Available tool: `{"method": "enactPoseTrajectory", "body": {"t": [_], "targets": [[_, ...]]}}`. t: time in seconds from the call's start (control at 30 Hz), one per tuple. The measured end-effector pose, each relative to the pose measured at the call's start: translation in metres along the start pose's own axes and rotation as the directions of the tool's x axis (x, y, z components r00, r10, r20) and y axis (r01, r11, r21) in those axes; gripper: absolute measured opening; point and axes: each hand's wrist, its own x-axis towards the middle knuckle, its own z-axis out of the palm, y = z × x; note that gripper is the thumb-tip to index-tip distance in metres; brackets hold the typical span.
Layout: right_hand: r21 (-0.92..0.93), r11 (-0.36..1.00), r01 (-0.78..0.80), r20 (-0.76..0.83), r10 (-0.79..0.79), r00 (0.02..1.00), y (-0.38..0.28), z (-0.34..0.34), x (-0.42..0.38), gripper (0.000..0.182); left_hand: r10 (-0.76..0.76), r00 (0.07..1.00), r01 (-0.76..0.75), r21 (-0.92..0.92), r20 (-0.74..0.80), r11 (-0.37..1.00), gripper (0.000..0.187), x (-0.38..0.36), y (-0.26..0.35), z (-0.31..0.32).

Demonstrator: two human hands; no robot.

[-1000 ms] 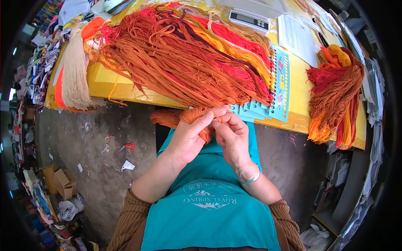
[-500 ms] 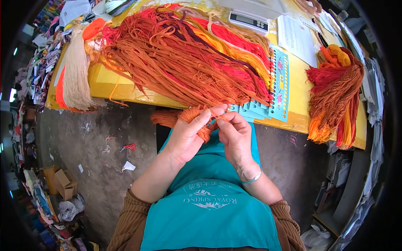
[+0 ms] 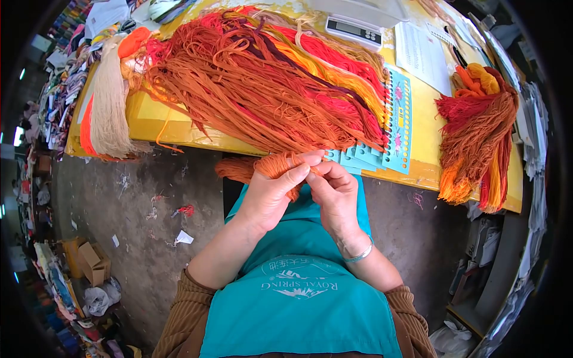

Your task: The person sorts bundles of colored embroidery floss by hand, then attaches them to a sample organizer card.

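An orange-brown yarn skein (image 3: 276,165) hangs in front of the table's near edge, with its tail stretching off to the left. My left hand (image 3: 268,192) is closed around its right end, thumb on top. The fingertips of my right hand (image 3: 335,192) are pinched together at the same end, touching my left thumb; the strand between them is too small to make out clearly. Just beyond both hands lies a wide heap of rust, red and yellow yarn (image 3: 256,83) on the table. Teal punched cards (image 3: 399,119) lie at the heap's right end.
The yellow table (image 3: 427,161) spans the view ahead. On it are a digital scale (image 3: 354,30), paper sheets (image 3: 422,56), a beige yarn bundle (image 3: 109,98) at left and a red-orange bundle (image 3: 480,131) over the right edge. A cardboard box (image 3: 94,262) stands at lower left.
My left thumb has moved right and down over the skein's end, against my right fingertips. The teal bit seen between my fingers before is now covered.
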Motion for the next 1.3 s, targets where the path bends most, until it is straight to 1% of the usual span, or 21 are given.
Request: {"method": "enactPoseTrajectory", "body": {"t": [0.1, 0.23, 0.3, 0.37, 0.53, 0.6, 0.63, 0.7, 0.73, 0.8, 0.87, 0.93, 0.97, 1.0, 1.03, 1.07, 1.1, 1.17, 1.2, 1.27, 1.3], "targets": [[-0.031, 0.999, -0.016, -0.027, 0.015, 1.0, 0.0, -0.002, 0.0, 0.004, 0.021, 0.999, -0.019, 0.037, -0.038, 0.999, 0.03, 0.0, 0.001, 0.0], [0.088, 0.994, -0.061, -0.031, 0.064, 0.997, -0.001, -0.008, 0.002, 0.004, -0.002, 1.0, 0.0, -0.066, -0.024, 0.998, 0.031, 0.0, 0.0, -0.004], [-0.006, 0.999, -0.031, -0.058, 0.031, 0.998, -0.002, -0.005, 0.001, 0.004, -0.007, 1.0, 0.006, -0.068, -0.016, 0.998, 0.031, -0.001, -0.001, -0.003], [-0.03, 0.999, 0.025, -0.041, -0.026, 0.999, 0.001, -0.001, 0.001, 0.004, -0.001, 0.997, 0.009, 0.104, -0.071, 0.995, 0.028, -0.002, -0.002, 0.001], [-0.072, 0.996, 0.052, -0.049, -0.055, 0.997, -0.001, -0.002, 0.001, 0.004, 0.057, 0.993, -0.044, 0.125, -0.107, 0.991, 0.022, -0.002, -0.002, 0.002], [0.186, 0.977, -0.108, 0.004, 0.109, 0.994, -0.006, -0.007, 0.002, 0.004, 0.074, 0.992, -0.062, 0.117, -0.098, 0.991, 0.02, -0.002, -0.001, 0.0], [0.186, 0.977, -0.108, 0.004, 0.109, 0.994, -0.01, -0.008, 0.002, 0.004, 0.073, 0.993, -0.062, 0.117, -0.098, 0.991, 0.02, -0.002, -0.001, -0.003], [0.234, 0.92, -0.313, 0.102, 0.297, 0.949, -0.019, -0.011, 0.002, 0.003, 0.027, 0.994, -0.008, 0.178, -0.103, 0.984, 0.017, -0.003, 0.001, -0.01], [0.235, 0.904, -0.356, 0.212, 0.31, 0.927, -0.017, -0.017, 0.002, 0.004, 0.026, 0.994, -0.007, 0.178, -0.103, 0.984, 0.017, -0.004, 0.002, -0.012], [-0.178, 0.96, -0.217, 0.187, 0.249, 0.95, -0.016, -0.017, -0.004, 0.005, -0.015, 0.995, 0.048, 0.332, -0.103, 0.942, 0.017, -0.006, 0.005, -0.016], [-0.261, 0.946, -0.193, 0.205, 0.25, 0.946, -0.016, -0.027, -0.01, 0.006, -0.063, 0.991, 0.106, 0.399, -0.119, 0.911, 0.018, -0.011, 0.017, -0.016], [-0.64, 0.764, 0.079, 0.181, 0.05, 0.982, -0.025, -0.037, -0.015, 0.006, -0.101, 0.991, 0.132, 0.572, -0.085, 0.81, 0.022, -0.015, 0.04, -0.019], [-0.658, 0.747, 0.093, 0.16, 0.018, 0.987, -0.031, -0.044, -0.017, 0.009, -0.039, 0.999, 0.05, 0.392, -0.036, 0.918, 0.024, -0.014, 0.033, -0.032], [-0.661, 0.744, 0.097, 0.144, -0.001, 0.99, -0.034, -0.05, -0.019, 0.009, 0.006, 0.974, 0.046, 0.222, -0.227, 0.974, 0.027, -0.021, 0.029, -0.037], [-0.594, 0.783, 0.185, 0.151, -0.118, 0.981, -0.037, -0.056, -0.021, 0.012, -0.186, 0.974, 0.219, -0.313, 0.13, 0.924, 0.028, -0.028, 0.041, -0.071], [-0.524, 0.805, 0.277, 0.148, -0.234, 0.961, -0.04, -0.062, -0.024, 0.014, -0.107, 0.99, 0.139, -0.449, 0.095, 0.883, 0.027, -0.03, 0.052, -0.081], [-0.354, 0.913, 0.205, 0.116, -0.174, 0.978, -0.044, -0.072, -0.027, 0.02, -0.044, 0.998, 0.016, -0.48, -0.048, 0.877, 0.027, -0.034, 0.068, -0.083], [0.216, 0.962, 0.169, 0.015, -0.176, 0.984, -0.045, -0.078, -0.028, 0.021, 0.097, 0.995, -0.102, -0.565, -0.039, 0.819, 0.028, -0.038, 0.092, -0.1], [0.356, 0.917, 0.18, -0.088, -0.159, 0.983, -0.054, -0.073, -0.03, 0.022, 0.137, 0.986, -0.164, -0.557, -0.091, 0.814, 0.028, -0.043, 0.105, -0.109], [0.549, 0.824, 0.141, -0.024, -0.153, 0.988, -0.064, -0.098, -0.032, 0.023, 0.204, 0.964, -0.265, -0.522, -0.172, 0.811, 0.028, -0.055, 0.13, -0.134], [0.486, 0.855, 0.181, -0.088, -0.159, 0.983, -0.075, -0.104, -0.033, 0.023, 0.231, 0.952, -0.302, -0.496, -0.201, 0.814, 0.027, -0.062, 0.144, -0.15]]}}
